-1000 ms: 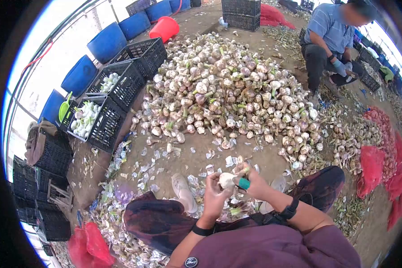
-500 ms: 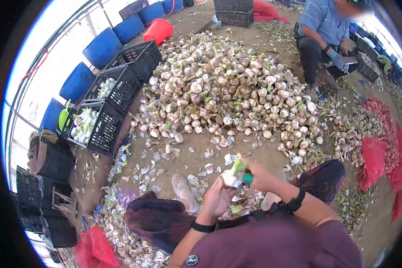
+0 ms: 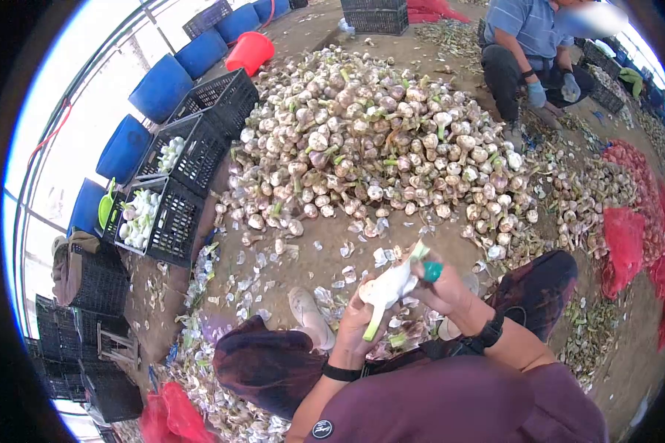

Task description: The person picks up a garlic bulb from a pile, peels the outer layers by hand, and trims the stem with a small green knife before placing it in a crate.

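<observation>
My left grip [image 3: 355, 320] held one white garlic [image 3: 386, 288], slightly blurred, green at two ends, on the near side of the heap [image 3: 377, 148]; my right grip [image 3: 449, 293] touched it, how wide or narrow I could not tell. Left of the heap were two garlic-filled crates [image 3: 177, 223], one green scoop [image 3: 105, 207], one red bucket [image 3: 250, 53]

No text is readable: marks on the round badge [image 3: 322, 429] on the purple shirt [image 3: 451, 402] are too small

Head-worn view, forward and down
</observation>
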`<state>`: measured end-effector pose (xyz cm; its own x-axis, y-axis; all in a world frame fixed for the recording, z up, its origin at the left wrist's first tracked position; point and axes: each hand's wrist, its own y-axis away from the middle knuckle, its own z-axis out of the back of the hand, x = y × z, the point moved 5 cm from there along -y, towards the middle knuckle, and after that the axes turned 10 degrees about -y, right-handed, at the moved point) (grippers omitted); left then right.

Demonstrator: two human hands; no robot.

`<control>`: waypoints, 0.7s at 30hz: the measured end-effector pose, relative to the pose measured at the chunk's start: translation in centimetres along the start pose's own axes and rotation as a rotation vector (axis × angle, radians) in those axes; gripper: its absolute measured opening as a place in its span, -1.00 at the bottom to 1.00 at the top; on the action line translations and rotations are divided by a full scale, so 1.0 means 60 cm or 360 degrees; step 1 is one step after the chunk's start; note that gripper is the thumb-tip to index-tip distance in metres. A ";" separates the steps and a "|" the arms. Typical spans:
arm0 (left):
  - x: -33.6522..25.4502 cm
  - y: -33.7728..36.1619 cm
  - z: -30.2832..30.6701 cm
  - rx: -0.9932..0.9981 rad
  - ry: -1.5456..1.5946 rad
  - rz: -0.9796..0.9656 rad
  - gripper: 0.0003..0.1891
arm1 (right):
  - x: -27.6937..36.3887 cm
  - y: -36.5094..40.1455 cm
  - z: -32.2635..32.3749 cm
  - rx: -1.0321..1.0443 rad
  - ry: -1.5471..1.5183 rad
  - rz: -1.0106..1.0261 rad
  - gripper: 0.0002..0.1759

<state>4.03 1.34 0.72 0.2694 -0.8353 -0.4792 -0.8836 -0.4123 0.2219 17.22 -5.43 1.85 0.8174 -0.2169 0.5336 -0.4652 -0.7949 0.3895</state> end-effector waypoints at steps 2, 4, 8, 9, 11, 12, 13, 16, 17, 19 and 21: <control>-0.006 0.003 -0.009 -0.0014 0.0027 -0.0030 -0.53 | 0.019 -0.030 0.035 -0.0117 -0.0147 0.0122 -0.77; -0.007 0.015 0.001 -0.0089 -0.0061 0.0007 -0.51 | 0.052 -0.096 0.128 -0.0101 -0.0486 0.0277 -0.67; -0.001 0.006 0.047 -0.0285 -0.0142 -0.0023 -0.55 | 0.044 -0.050 0.029 0.0372 0.2390 0.0784 -0.70; -0.002 0.005 0.056 -0.0370 -0.0127 -0.0040 -0.57 | 0.024 -0.029 0.007 0.0489 0.2463 0.0990 -0.70; -0.003 -0.001 0.067 -0.0385 -0.0135 -0.0109 -0.60 | 0.018 -0.008 -0.044 0.0558 0.2339 0.1056 -0.71; -0.003 -0.002 0.067 -0.0412 -0.0179 -0.0113 -0.60 | 0.023 0.000 -0.073 0.0504 0.2139 0.0907 -0.71; -0.005 -0.002 0.064 -0.0441 -0.0229 -0.0111 -0.60 | 0.022 0.003 -0.085 0.0442 0.1932 0.0759 -0.71; -0.012 -0.005 0.053 -0.0447 -0.0261 -0.0195 -0.66 | -0.010 -0.001 -0.083 0.0654 0.2025 0.1009 -0.75; -0.015 -0.005 0.052 -0.0487 -0.0342 -0.0248 -0.64 | -0.012 0.005 -0.088 0.0679 0.2105 0.1203 -0.77; -0.021 0.001 0.046 -0.0610 -0.0431 -0.0360 -0.67 | -0.017 0.015 -0.098 0.0720 0.2307 0.1293 -0.78; -0.020 0.006 0.051 -0.0616 -0.0522 -0.0330 -0.75 | -0.023 0.019 -0.104 0.0753 0.2469 0.1351 -0.78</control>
<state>2.24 3.33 -1.21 0.2344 -0.5906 -0.7722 -0.6026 -0.7116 0.3613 13.42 -2.51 6.24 -0.7048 -0.1587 0.6914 -0.1894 -0.8972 -0.3990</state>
